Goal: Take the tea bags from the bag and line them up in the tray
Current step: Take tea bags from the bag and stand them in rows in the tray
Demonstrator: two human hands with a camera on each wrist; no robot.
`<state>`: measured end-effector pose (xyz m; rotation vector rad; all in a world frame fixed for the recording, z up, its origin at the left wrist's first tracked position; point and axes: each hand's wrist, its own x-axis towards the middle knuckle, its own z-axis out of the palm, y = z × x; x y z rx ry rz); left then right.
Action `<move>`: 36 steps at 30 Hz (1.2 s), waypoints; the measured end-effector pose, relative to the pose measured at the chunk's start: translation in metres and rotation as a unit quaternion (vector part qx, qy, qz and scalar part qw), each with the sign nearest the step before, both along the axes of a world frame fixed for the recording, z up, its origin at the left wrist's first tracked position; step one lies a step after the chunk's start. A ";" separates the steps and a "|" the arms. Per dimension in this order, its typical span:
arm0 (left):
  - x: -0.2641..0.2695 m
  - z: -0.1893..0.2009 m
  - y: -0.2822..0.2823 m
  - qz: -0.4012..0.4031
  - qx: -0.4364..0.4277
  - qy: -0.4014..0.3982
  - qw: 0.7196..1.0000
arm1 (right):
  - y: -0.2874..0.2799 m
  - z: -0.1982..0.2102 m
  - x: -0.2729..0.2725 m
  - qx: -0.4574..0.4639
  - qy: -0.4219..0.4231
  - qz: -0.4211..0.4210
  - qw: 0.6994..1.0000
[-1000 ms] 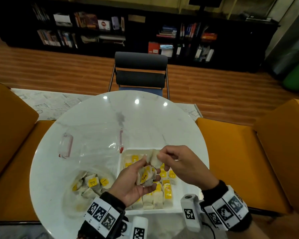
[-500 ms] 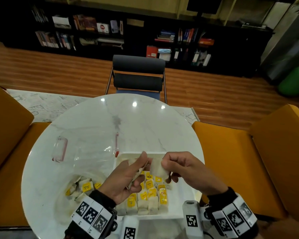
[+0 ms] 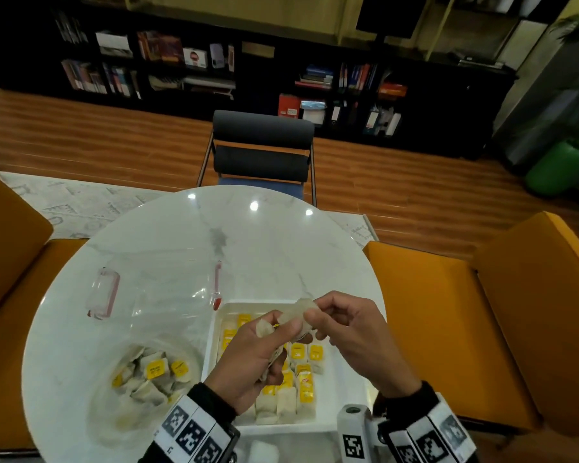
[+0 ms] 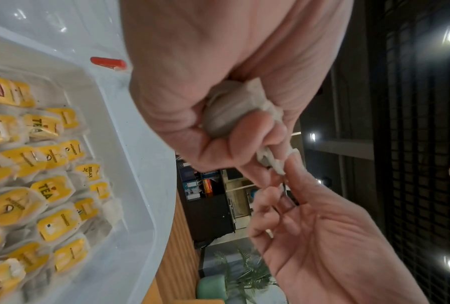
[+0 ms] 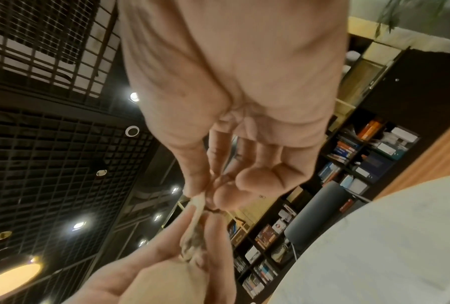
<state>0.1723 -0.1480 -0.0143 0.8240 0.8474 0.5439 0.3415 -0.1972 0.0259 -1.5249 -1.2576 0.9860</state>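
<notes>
Holding a bunch of tea bags (image 3: 268, 329), the left hand (image 3: 251, 359) has its fingers curled round them right above the white tray (image 3: 345, 379). The right hand (image 3: 345, 332) pinches 1 tea bag (image 3: 298, 314) at its edge. Loads more sit in the clear bag (image 3: 154, 372) to the left.

On the round white marble bench (image 3: 147, 255), clear plastic bag (image 3: 141, 345) at nine o'clock of white rectangular tray (image 3: 345, 379).
</notes>
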 end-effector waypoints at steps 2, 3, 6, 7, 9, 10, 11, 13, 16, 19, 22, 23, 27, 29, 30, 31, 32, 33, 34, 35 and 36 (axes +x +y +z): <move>0.001 0.001 -0.002 -0.022 0.013 0.014 1.000 | 0.002 0.001 0.006 0.028 -0.014 -0.020 0.999; 0.001 0.000 -0.001 -0.023 0.027 0.029 0.999 | 0.003 0.002 0.010 0.038 -0.023 -0.022 0.999; -0.002 -0.003 0.003 0.027 0.087 0.088 0.992 | 0.004 0.007 0.020 0.047 -0.091 0.007 0.995; -0.003 -0.002 0.004 0.044 0.112 0.096 0.988 | 0.004 0.007 0.022 0.043 -0.121 0.020 0.992; -0.005 0.006 0.006 0.048 0.160 0.092 0.982 | 0.006 0.006 0.024 0.034 -0.167 0.043 0.984; -0.005 0.011 0.007 0.041 0.183 0.088 0.978 | 0.007 0.006 0.024 0.029 -0.175 0.051 0.983; -0.004 0.013 0.008 0.032 0.210 0.085 0.974 | 0.008 0.005 0.023 0.027 -0.175 0.056 0.983; 0.000 0.017 0.009 0.012 0.263 0.103 0.959 | 0.008 0.006 0.019 0.030 -0.161 0.063 0.984; 0.003 0.020 0.005 0.010 0.263 0.119 0.957 | 0.007 0.008 0.014 0.058 -0.125 0.028 0.990; 0.002 0.018 0.004 0.032 0.213 0.112 0.970 | 0.005 0.008 0.017 0.090 -0.044 -0.063 0.993; 0.000 0.018 0.005 0.041 0.211 0.112 0.970 | 0.000 0.005 0.014 0.053 -0.023 -0.048 0.997; 0.000 0.016 0.005 0.037 0.216 0.108 0.970 | -0.002 0.002 0.011 0.035 -0.042 -0.026 0.998; 0.004 0.016 0.002 0.022 0.233 0.123 0.964 | -0.003 -0.011 0.008 0.036 -0.061 -0.020 0.997; 0.007 0.015 0.001 0.023 0.219 0.122 0.968 | -0.002 -0.012 0.011 0.022 -0.020 -0.027 0.999; 0.007 0.015 0.001 0.028 0.213 0.125 0.969 | -0.003 -0.011 0.011 0.007 -0.008 -0.018 1.000; 0.007 0.013 0.002 0.034 0.210 0.126 0.969 | -0.003 -0.011 0.012 -0.003 -0.007 -0.010 1.000; 0.007 0.013 0.003 0.042 0.209 0.129 0.968 | -0.003 -0.012 0.015 -0.009 -0.013 -0.013 1.000; 0.005 0.011 0.005 0.052 0.208 0.134 0.968 | -0.001 -0.014 0.019 -0.012 -0.021 -0.025 0.999; 0.001 0.009 0.007 0.065 0.203 0.137 0.967 | 0.003 -0.019 0.025 -0.019 -0.037 -0.044 0.998; -0.004 0.006 0.008 0.080 0.194 0.134 0.968 | 0.007 -0.026 0.031 -0.031 -0.064 -0.057 0.996; -0.009 0.004 0.010 0.093 0.182 0.129 0.970 | 0.011 -0.037 0.037 -0.053 -0.109 -0.061 0.991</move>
